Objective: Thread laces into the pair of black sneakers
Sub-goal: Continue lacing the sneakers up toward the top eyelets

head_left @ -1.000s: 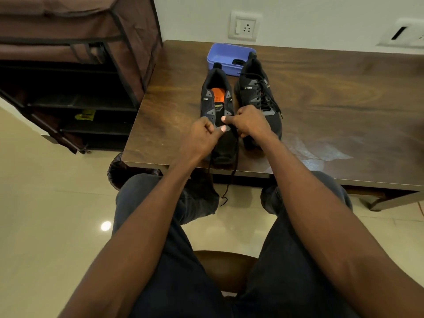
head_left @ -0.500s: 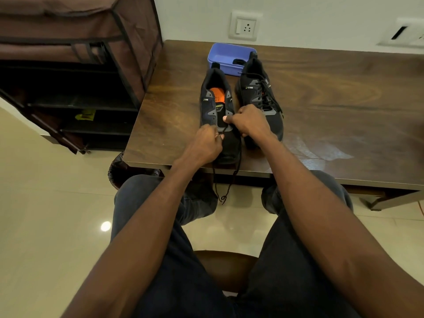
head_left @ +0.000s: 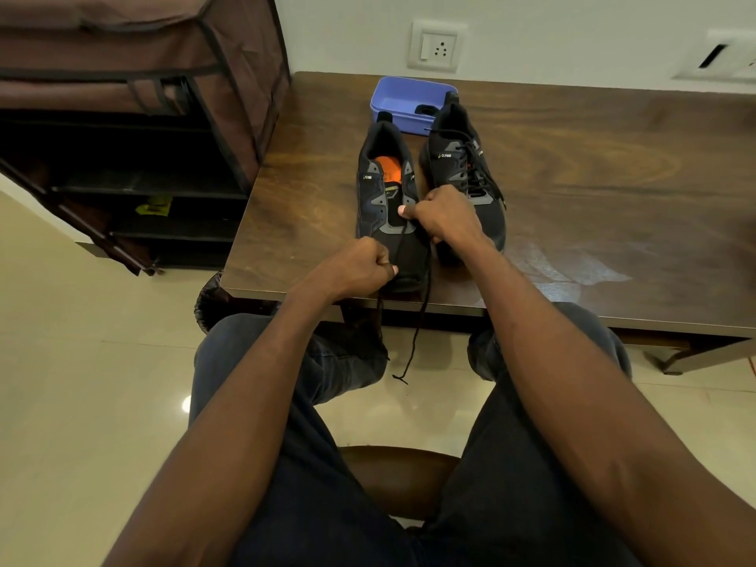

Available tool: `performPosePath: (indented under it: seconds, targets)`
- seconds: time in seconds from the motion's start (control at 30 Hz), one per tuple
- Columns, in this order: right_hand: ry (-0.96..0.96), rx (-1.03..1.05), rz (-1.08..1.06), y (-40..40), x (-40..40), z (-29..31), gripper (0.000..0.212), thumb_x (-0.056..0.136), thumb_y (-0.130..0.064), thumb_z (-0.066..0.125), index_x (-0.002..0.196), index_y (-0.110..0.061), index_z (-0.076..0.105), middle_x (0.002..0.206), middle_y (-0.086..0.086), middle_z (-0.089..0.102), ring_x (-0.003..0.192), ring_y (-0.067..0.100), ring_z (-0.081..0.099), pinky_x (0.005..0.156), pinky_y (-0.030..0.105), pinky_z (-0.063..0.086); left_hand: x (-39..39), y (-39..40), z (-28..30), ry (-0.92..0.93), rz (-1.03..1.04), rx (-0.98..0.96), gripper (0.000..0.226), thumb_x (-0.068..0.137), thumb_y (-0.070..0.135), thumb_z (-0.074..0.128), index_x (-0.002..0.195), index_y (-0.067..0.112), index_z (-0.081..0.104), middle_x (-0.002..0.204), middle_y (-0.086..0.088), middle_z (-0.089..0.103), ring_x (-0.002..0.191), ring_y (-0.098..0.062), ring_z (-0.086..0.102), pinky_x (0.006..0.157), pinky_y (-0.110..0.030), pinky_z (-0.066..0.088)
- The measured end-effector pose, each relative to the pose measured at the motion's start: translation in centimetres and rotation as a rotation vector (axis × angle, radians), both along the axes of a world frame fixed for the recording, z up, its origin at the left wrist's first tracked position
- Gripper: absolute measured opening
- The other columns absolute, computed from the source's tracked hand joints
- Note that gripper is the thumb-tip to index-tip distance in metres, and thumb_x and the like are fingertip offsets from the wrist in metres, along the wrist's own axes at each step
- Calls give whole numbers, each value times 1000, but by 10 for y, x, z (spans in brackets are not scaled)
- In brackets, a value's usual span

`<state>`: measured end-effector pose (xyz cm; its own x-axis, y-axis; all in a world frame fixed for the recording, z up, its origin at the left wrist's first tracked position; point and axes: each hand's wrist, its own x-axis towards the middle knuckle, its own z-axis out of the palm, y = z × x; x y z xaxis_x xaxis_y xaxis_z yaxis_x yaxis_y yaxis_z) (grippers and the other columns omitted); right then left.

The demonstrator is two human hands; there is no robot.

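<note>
Wood table (head_left: pixel 572 190), blue tub (head_left: pixel 399 102) at the back. Unlaced sneaker (head_left: pixel 388 206) sits near the front edge, laced sneaker (head_left: pixel 462 165) just right of it. Your left hand (head_left: pixel 360 270) is fisted around the lace (head_left: pixel 423 304) by the toe. Your right hand (head_left: pixel 444 216) pinches the lace at the lower eyelets. Loose end hangs over the edge.

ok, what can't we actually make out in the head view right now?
- Which eyelets of the unlaced sneaker the lace passes through: hidden behind the right hand.
- Left hand grip on the lace: curled fingers cover it.
- Contents of the blue container: blocked by the laced sneaker.
</note>
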<state>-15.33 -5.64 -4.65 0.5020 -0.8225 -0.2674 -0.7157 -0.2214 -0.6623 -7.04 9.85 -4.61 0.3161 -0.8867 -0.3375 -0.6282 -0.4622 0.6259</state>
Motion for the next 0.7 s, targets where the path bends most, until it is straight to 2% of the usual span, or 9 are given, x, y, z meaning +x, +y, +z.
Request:
performPosePath:
  seconds: [0.1,0.2,0.3,0.4,0.47,0.53,0.63,0.7]
  targets:
    - [-9,-5,-12,2,0,0,38,74,-51,71,80,-15,62,85,5,69,80,27,67,79,43,55,2,3,1,36,-61,59,29,93,23,61,66,13,55,67,-7,53,65,-18,52,68,-38,50]
    - [-8,-10,-20,3,0,2,38,74,-52,71,80,-16,61,87,6,70,82,28,67,80,42,55,2,6,5,125,-106,119,26,93,20,63,69,11,57,68,-10,53,63,-20,51,58,-32,46]
    - [-9,-11,-17,4,-1,2,37,73,-53,70,77,-18,57,86,7,69,83,30,67,77,40,54,-1,10,6,174,-127,177,24,92,17,64,70,11,57,63,-7,52,57,-16,49,54,-28,44]
    - [-1,-21,-9,5,-2,3,37,74,-53,69,71,-20,55,82,5,66,82,29,67,75,39,53,-4,12,9,213,-92,109,23,91,12,64,68,10,58,64,-8,59,57,-10,58,51,-19,47]
    - [8,-35,3,4,-2,3,38,76,-53,69,70,-19,55,81,5,65,82,29,66,73,38,53,-4,13,15,298,1,1,25,89,5,62,65,9,57,70,-12,67,66,-12,67,55,-14,50]
    - [20,-42,27,4,-3,3,39,80,-53,68,72,-16,56,80,5,64,80,28,64,69,37,50,-1,13,20,450,152,-88,24,88,0,62,67,10,55,75,-12,72,70,-16,71,57,-16,53]
    - [-41,-106,-14,3,-7,8,35,90,-47,60,83,-13,63,85,6,67,83,27,64,74,41,53,5,14,24,638,354,-83,11,88,0,64,88,8,57,76,-11,71,66,-19,70,62,-28,57]
    - [-144,-202,-76,3,-10,17,21,95,-31,54,91,-14,66,92,6,69,87,26,65,76,39,52,10,16,26,641,453,-51,7,90,6,65,93,8,58,74,-7,67,60,-14,65,57,-24,54]
